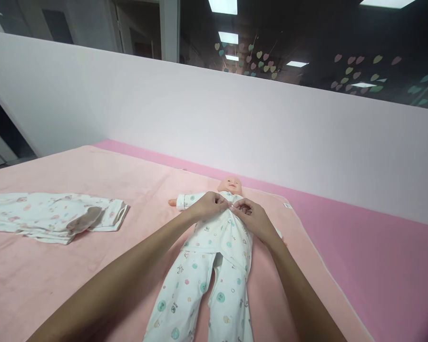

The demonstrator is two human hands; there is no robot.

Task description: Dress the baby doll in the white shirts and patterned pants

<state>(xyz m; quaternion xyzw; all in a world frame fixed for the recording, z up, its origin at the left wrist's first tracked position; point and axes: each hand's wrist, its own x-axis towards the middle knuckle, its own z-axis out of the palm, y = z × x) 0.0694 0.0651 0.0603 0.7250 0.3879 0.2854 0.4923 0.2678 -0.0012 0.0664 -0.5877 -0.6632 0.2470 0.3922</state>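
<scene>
Currently, both hands meet on the chest of a doll (231, 184), which lies face up on a pink blanket (28, 280) with its head towards a white wall (235, 128). The left hand (209, 205) has its fingers pinched together on the front edge of the doll's top (210, 233), just below the neck. The right hand (252, 217) does the same from the other side, thumb and forefinger closed on the cloth, its other fingers curled in; the two sets of fingertips almost touch (whatever small bit is between them is too tiny to make out). Below the hands, the top's hem lies over the trousers (189, 280), white with the same dots, whose legs run out of view at the bottom. One doll arm stretches out beside the left hand; the other is mostly hidden by the right forearm. Well off to the left, folded clothes (39, 214) lie on the blanket. A pink surface (374, 251) shows past the blanket's edge, and pale hearts (259, 55) dot the dark glass above the wall.
</scene>
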